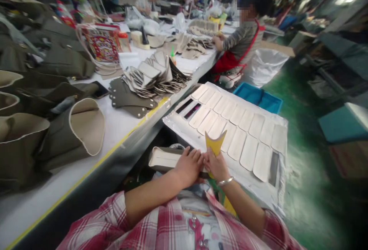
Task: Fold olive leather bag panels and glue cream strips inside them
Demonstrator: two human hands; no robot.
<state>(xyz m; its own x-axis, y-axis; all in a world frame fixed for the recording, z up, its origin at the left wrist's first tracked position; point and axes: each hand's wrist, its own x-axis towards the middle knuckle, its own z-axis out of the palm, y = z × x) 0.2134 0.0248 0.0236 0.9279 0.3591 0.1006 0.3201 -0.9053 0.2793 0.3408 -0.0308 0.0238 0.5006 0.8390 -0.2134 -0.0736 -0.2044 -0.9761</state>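
My left hand (188,165) lies with curled fingers over a stack of cream leather pieces (163,158) held in my lap. My right hand (217,165), with a silver bracelet on the wrist, is closed on a yellow card-like piece (215,143) that sticks up between the two hands. The fingers of both hands meet at the stack's right end. In front of my hands lies a white board (175,121) covered with rows of cream tab-shaped pieces (244,135).
A long white worktable (115,127) with a yellow edge runs on the left, loaded with olive bags (57,135), a fanned pile of cut pieces (155,75) and a red patterned bag (102,43). A seated person (241,43) works further along. A blue bin (258,96) stands on the green floor.
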